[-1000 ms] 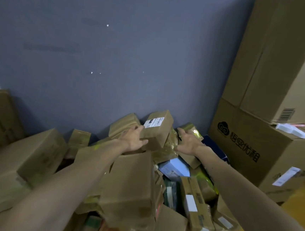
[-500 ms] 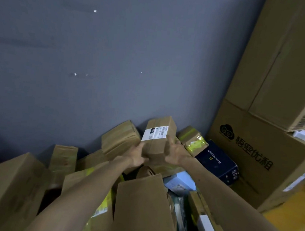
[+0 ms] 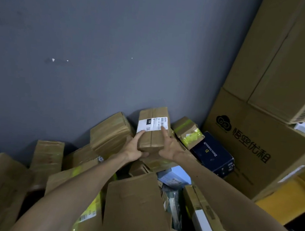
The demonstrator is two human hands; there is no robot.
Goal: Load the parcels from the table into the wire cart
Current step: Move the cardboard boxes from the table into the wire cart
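Flat matte grey wall (image 3: 118, 38) behind everything, big corrugated cartons (image 3: 246, 151) stacked on the right. Below, a jumbled heap of brown taped parcels (image 3: 136, 202). A small oblong cardboard box (image 3: 152, 141) is held up at the heap's back, left hand (image 3: 133, 149) and right hand (image 3: 170, 149) gripping its sides, a thumb and a finger touching its smooth white label (image 3: 152, 123).

A parcel storeroom: heaped taped parcels (image 3: 113, 136), big stacked cartons (image 3: 273, 74)
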